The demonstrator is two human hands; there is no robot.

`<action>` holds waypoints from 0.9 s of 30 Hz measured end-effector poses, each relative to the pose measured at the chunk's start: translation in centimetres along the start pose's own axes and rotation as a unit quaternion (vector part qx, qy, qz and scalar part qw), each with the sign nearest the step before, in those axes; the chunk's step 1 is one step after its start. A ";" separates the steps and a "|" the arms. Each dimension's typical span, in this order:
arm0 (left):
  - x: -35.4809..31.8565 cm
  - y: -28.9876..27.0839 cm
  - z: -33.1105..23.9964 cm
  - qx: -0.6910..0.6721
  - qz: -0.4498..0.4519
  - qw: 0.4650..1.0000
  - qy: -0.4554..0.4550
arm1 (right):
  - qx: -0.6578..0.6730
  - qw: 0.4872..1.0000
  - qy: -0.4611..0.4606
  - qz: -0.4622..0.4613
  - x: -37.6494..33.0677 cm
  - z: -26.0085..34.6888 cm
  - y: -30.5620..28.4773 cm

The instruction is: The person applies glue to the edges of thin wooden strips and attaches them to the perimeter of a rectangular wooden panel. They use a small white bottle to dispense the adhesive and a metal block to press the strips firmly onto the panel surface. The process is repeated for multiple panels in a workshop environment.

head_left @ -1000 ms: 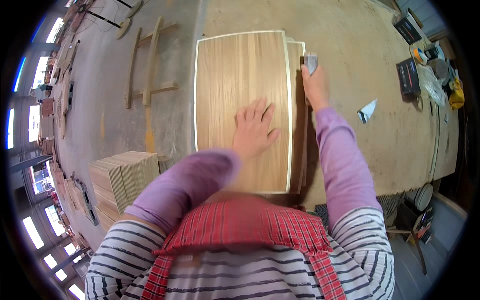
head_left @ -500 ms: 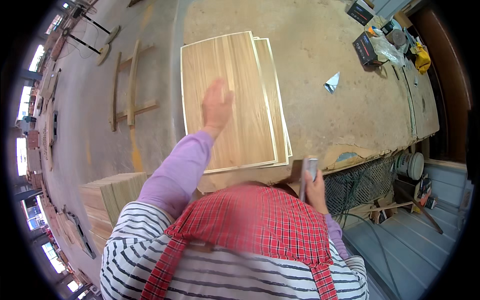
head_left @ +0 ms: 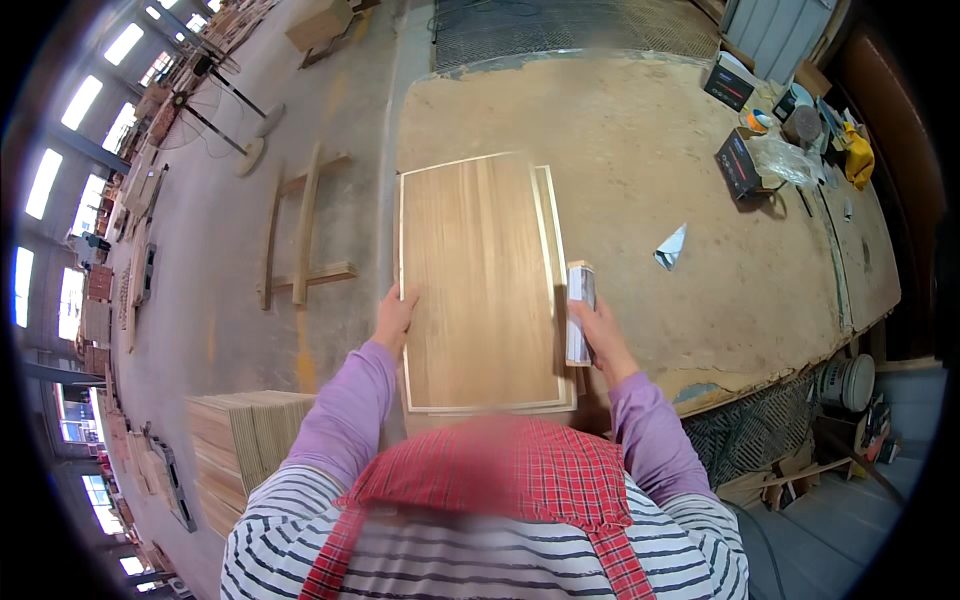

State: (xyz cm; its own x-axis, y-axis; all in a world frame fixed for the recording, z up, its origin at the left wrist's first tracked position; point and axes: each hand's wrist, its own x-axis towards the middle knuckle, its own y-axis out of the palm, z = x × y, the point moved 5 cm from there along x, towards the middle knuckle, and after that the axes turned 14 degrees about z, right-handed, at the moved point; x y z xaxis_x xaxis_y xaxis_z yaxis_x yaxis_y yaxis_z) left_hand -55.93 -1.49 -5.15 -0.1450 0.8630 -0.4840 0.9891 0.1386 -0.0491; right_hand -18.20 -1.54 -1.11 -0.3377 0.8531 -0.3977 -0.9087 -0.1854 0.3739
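A wood-grain panel point(head_left: 480, 290) with pale edges lies on top of another panel point(head_left: 548, 215), whose right side sticks out from under it. At the top panel's left edge is my left hand point(head_left: 394, 320), its thumb on the face and its other fingers hidden at the side, gripping the panel. My right hand point(head_left: 600, 335) is closed round a narrow block with a pale grey face and wooden ends, which looks like a sanding block point(head_left: 579, 310). The block stands along the right edge of the panels; whether it touches them I cannot tell.
The panels rest on a worn brown worktable point(head_left: 660, 150). A folded silvery scrap point(head_left: 671, 247) lies to the right, with dark boxes point(head_left: 740, 165) and a yellow item point(head_left: 858, 158) farther off. Stacked panels point(head_left: 245, 430) stand at lower left, near a wooden frame point(head_left: 305, 225) on the floor.
My left hand has gone from over the panel's face to its left edge. My right hand has brought the block up beside the right edge. The view has shifted.
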 end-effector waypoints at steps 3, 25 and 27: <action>0.1 1.4 -0.7 -0.007 0.032 0.999 0.011 | 0.006 1.000 0.012 0.016 2.8 0.8 0.8; -0.5 -0.3 -1.2 -0.159 0.000 0.987 0.000 | -0.108 0.993 0.010 0.048 9.0 2.5 3.1; 0.0 -0.6 -1.3 -0.166 0.007 0.986 -0.004 | -0.135 0.990 0.001 0.049 9.4 2.2 2.9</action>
State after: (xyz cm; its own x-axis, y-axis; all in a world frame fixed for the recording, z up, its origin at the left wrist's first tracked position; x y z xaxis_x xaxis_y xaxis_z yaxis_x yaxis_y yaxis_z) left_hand -56.59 -0.93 -4.01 -0.1298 0.8625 -0.4890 0.9282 0.2792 0.2461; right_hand -23.49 7.02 -1.90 -0.4277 0.8232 -0.3733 -0.9039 -0.3912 0.1730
